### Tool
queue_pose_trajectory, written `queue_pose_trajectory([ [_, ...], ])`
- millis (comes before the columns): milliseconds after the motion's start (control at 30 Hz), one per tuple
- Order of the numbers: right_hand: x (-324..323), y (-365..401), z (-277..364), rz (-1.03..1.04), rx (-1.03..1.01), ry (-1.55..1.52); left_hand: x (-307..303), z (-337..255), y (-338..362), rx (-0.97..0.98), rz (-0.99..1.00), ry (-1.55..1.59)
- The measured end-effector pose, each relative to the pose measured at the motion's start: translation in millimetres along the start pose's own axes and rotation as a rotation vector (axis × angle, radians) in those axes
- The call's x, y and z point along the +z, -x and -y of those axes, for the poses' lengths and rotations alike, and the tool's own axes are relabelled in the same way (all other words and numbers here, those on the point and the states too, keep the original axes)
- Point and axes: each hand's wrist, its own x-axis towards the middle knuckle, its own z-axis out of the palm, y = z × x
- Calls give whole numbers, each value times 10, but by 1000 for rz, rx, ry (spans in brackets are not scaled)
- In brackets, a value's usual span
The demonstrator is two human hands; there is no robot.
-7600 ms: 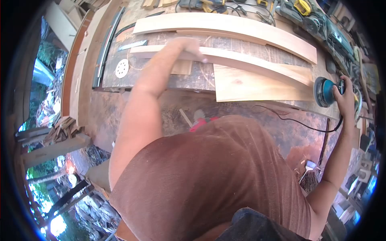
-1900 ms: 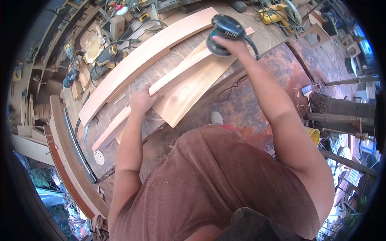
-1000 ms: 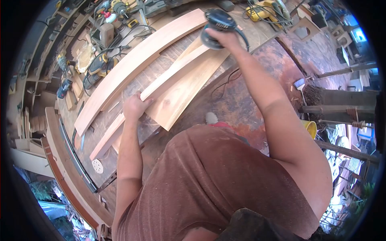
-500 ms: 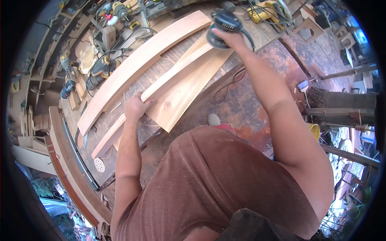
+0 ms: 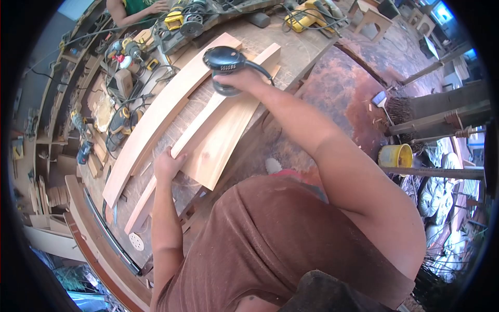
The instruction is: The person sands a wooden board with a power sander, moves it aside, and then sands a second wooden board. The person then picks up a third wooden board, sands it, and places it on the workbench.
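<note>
My right hand (image 5: 240, 81) is wrapped round a dark random orbit sander (image 5: 224, 60), whose base sits on the upper part of a narrow curved wooden piece (image 5: 200, 124). Lower down, my left hand (image 5: 168, 165) grips that same piece, thumb on its near side and fingers over the far edge. Under and beside it lies a flat pale board (image 5: 214, 158) with a small knot. A wider curved wooden piece (image 5: 150, 127) rests parallel on the far side. Near the bottom end of the narrow piece is a round sanding disc (image 5: 136, 241) with holes.
Power tools with cords, including a yellow one (image 5: 306, 18) and a drill (image 5: 132, 49), crowd the far side of the workbench (image 5: 299, 47). Another person's arm (image 5: 125, 16) shows at the top left. A yellow bucket (image 5: 396, 156) and a brush (image 5: 380, 99) are at the right.
The sander in my right hand has moved down the narrow piece toward my left hand, which keeps its grip. The view has shifted, bringing in another person's arm and more of the bucket.
</note>
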Motion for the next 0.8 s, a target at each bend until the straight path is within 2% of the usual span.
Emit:
queue_pose_trajectory([
  [100,-404,-172,-89,-37,161,174,-11,-23,11,-16,7,-10],
  [167,-676,-310,-167,-116,129,227,14,8,-24,-27,6,-27],
  [233,-878,-508,-447,-193,145,74,102,99,-24,-17,-23,-43],
  [267,-1002,-571,-456,-237,175,144,85,101,-1,-28,-19,-44],
  [367,-1252,-699,-498,-309,86,259,4,28,-50,-33,37,-54],
  [533,-1247,-679,-454,-309,52,279,-17,8,8,7,-15,-62],
  [700,-1310,-748,-493,-299,40,283,-54,-17,-10,-15,32,-76],
  [800,-1351,-742,-528,-332,20,146,-78,-15,13,-16,47,-64],
])
